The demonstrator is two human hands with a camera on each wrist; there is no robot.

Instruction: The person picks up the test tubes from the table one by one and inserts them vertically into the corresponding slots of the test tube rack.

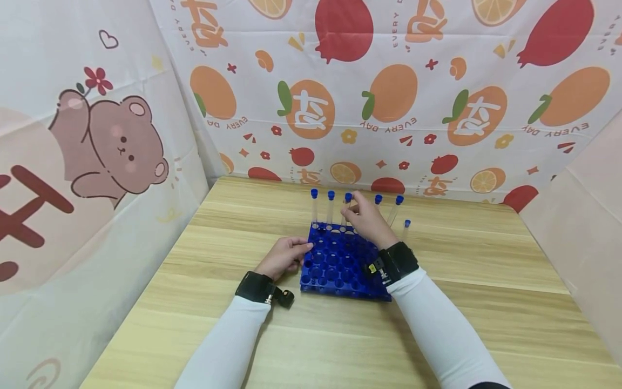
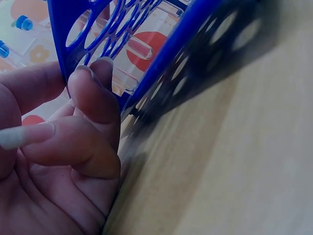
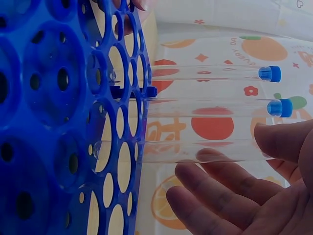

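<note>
A blue test tube rack (image 1: 332, 265) stands on the table, its rows of round holes facing up. My left hand (image 1: 286, 254) grips the rack's left side, thumb and fingers at the edge in the left wrist view. At the back row, my right hand (image 1: 369, 219) pinches a clear test tube (image 3: 195, 152) near its top. This tube is upright with its lower end inside a rack hole; my thumb covers its cap in the right wrist view. Left of it stand two more blue-capped tubes (image 1: 315, 208), also upright in the back row.
Right of my hand, two capped tubes (image 1: 396, 208) rise at the back, one leaning. A lower blue-capped tube (image 1: 406, 228) shows beside my right wrist. The wooden table (image 1: 486, 281) meets a fruit-print cloth (image 1: 350, 135) behind and a bear-print cloth (image 1: 116, 146) on the left.
</note>
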